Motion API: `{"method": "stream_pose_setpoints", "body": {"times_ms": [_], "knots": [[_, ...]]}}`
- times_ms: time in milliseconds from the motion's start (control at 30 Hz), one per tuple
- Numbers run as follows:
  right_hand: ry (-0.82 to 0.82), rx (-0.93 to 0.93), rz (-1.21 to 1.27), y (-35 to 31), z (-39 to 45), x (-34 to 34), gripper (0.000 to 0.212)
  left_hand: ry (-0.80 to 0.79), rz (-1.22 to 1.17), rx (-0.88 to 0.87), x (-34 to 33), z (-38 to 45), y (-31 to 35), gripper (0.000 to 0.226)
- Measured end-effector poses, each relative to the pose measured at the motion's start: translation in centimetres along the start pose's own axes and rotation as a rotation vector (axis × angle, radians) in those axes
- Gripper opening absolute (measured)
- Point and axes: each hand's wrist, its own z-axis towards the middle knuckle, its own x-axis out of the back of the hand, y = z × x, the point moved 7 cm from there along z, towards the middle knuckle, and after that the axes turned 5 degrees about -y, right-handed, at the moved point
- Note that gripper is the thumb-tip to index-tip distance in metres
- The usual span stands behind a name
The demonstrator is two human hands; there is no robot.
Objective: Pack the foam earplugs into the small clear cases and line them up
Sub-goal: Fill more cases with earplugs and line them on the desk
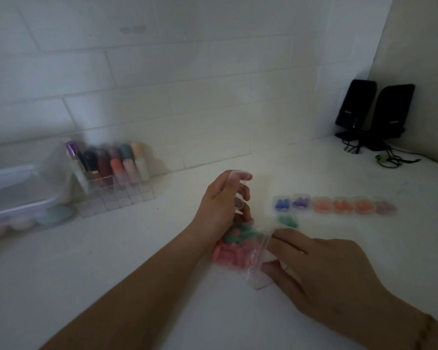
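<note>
earplugs (pixel 234 246): loose in clear bag (pixel 250 258) mid-counter, soft, light, springy; best pinched gently mid-body | left hand (pixel 223 205): curled round empty clear case (pixel 238 190) above bag | right hand (pixel 321 269): pinching bag mouth open | filled cases (pixel 335 205): rowed just right

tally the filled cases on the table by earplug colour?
Blue case: 1
Purple case: 1
Orange cases: 3
Pale mauve case: 1
Green case: 1, in front of the row
Total: 7 filled cases, blurry view.
</note>
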Motion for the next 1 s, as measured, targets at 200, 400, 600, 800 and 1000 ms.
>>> {"method": "stream_pose_setpoints", "body": {"times_ms": [200, 400, 600, 800, 1000], "knots": [[0.11, -0.02, 0.187, -0.2, -0.4, 2.9, 0.012, -0.027, -0.317, 0.059, 0.5, -0.1, 1.3, 0.021], [0.296, -0.108, 0.333, 1.7, -0.1, 5.0, 0.009, -0.285, -0.504, 0.163, -3.1, -2.6, 2.3, 0.045], [0.34, -0.179, 0.407, 2.3, 0.6, 4.6, 0.014, -0.386, -0.539, 0.202, -5.6, -3.7, 1.7, 0.036], [0.239, -0.246, 0.402, 3.0, 0.9, 2.9, 0.016, -0.46, -0.579, 0.184, -6.5, -4.0, 1.3, 0.029], [0.205, -0.178, 0.424, 2.4, 0.9, 2.8, 0.006, -0.491, -0.658, 0.213, -6.6, -3.9, 1.4, 0.028]]}}
